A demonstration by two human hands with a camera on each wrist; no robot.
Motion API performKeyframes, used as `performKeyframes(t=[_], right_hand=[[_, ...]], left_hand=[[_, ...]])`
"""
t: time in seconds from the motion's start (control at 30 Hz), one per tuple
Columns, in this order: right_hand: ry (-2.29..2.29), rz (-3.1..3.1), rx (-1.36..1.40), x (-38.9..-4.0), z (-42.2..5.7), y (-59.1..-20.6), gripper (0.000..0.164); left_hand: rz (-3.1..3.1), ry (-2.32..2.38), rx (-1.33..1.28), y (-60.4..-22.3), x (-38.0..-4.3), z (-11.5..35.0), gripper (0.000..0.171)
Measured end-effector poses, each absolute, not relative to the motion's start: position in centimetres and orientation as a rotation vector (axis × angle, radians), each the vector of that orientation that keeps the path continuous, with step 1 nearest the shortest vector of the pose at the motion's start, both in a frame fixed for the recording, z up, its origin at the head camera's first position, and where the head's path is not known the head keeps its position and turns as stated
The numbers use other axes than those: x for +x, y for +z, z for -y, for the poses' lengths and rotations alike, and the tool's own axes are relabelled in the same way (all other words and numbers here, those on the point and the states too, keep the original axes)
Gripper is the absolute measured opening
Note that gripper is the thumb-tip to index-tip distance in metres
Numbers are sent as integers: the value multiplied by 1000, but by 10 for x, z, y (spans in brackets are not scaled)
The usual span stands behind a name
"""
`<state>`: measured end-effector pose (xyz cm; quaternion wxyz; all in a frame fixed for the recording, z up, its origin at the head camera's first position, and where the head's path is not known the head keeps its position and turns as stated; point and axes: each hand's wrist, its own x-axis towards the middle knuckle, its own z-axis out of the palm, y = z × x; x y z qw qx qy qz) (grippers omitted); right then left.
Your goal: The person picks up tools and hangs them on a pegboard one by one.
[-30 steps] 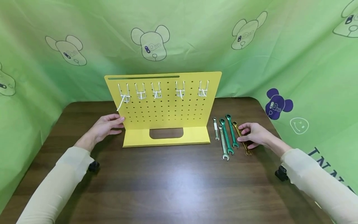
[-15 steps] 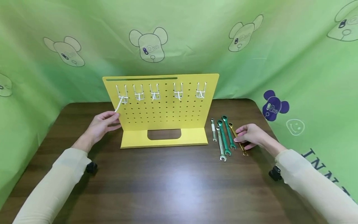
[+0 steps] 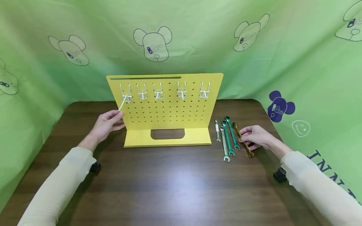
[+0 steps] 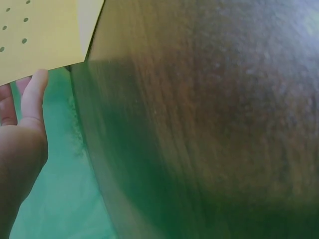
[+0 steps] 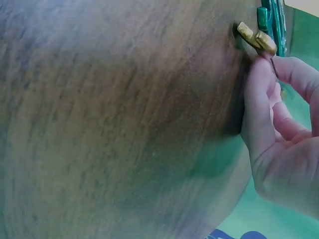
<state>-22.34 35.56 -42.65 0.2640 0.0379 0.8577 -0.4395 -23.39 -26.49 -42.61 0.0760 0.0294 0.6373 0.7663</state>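
A gold combination wrench [image 3: 237, 130] is pinched between the thumb and fingers of my right hand [image 3: 255, 137]. In the right wrist view its open end [image 5: 266, 43] rises past the fingertips, tilted on edge. My left hand [image 3: 106, 125] grips the left edge of a yellow pegboard [image 3: 169, 116], thumb at the front and fingers partly hidden behind. In the left wrist view the thumb [image 4: 35, 94] lies at the board's edge. White wire hooks [image 3: 158, 94] hang in a row across the upper board.
Left of the gold wrench lie two green wrenches [image 3: 232, 133] and two silver ones, a short one [image 3: 217, 130] and a longer one [image 3: 224, 144]. The brown wooden table [image 3: 169, 182] has a green printed curtain [image 3: 198, 40] behind and beside it.
The gold wrench has turned slightly on edge in my right fingers. My left hand has slid a little up the board's edge. The head view shifts slightly.
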Motion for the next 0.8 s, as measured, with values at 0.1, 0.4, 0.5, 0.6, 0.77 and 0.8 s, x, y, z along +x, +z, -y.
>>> performKeyframes(t=[0.1, 0.4, 0.5, 0.6, 0.77, 0.8], right_hand=[[-1186, -2316, 84, -222, -360, -422, 53], [-1261, -2192, 131, -221, -361, -423, 51], [-1281, -2185, 127, -221, -361, -423, 50], [-1300, -2176, 113, -222, -362, -418, 52], [-1340, -2167, 68, -224, -356, -401, 57], [-1345, -2165, 58, -224, -355, -397, 57]], left_hand=[[-1926, 2301, 95, -426, -237, 261, 6], [-1922, 2317, 86, -431, -233, 263, 9], [-1920, 2325, 96, -431, -234, 263, 9], [-1912, 2318, 98, -429, -235, 263, 9], [-1921, 2232, 127, -422, -237, 268, 7], [-1924, 2204, 141, -420, -237, 269, 7]])
